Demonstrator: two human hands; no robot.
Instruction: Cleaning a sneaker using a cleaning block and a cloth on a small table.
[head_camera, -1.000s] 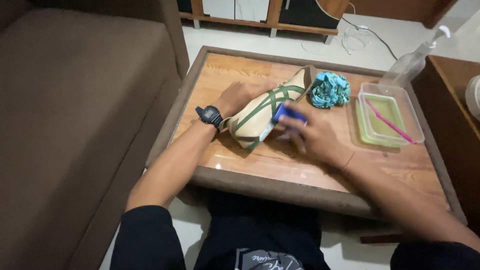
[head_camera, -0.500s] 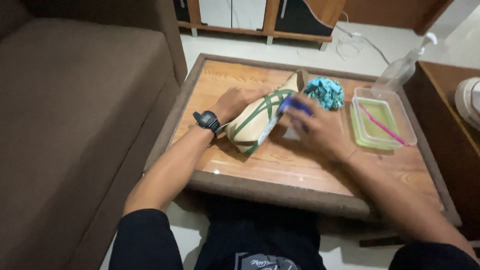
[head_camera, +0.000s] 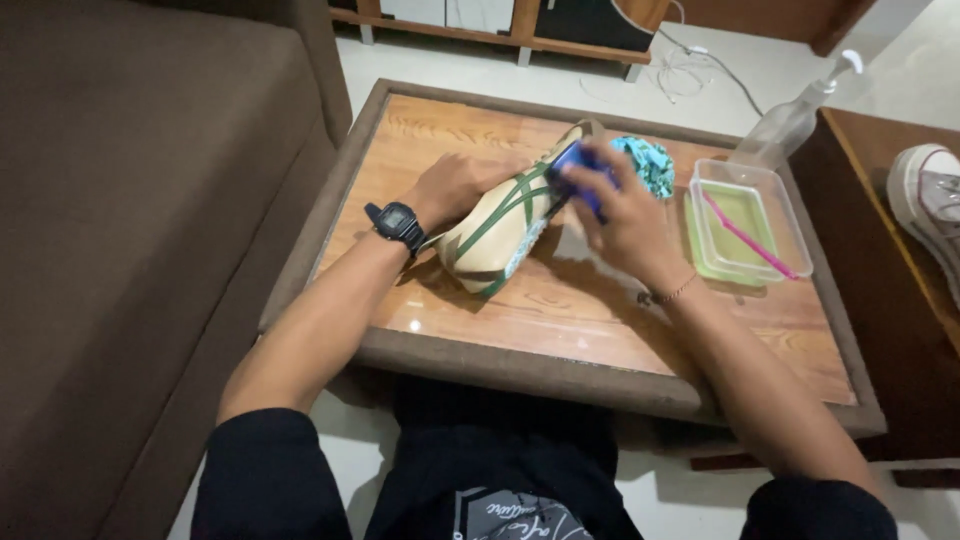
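1. Shoe first: a cream-coloured low sneaker with dark green crossing stripes lies on its side on the glass-topped wooden coffee table with a brown padded rim. Its long axis runs on a diagonal, from the end nearer the person at lower left to the end farther off at upper right.

2. Left hand, with a black digital wristwatch on its wrist, lies flat on the sneaker's left flank. The fingers are curled loosely over the shoe and press it down; they are not closed in a fist.

3. Right hand is wrapped around a small blue brush-like tool, fingers closed on it. It holds the tool against the far, upper-right end of the sneaker. The tool's working face is hidden.

4. Both hands touch the shoe: the left at its middle, the right at its far end, so the right hand sits farther along the diagonal.

5. Just beyond the right hand lies a crumpled teal cloth. To the right stands a clear rectangular plastic tub of pale green liquid with a pink stick lying in it.
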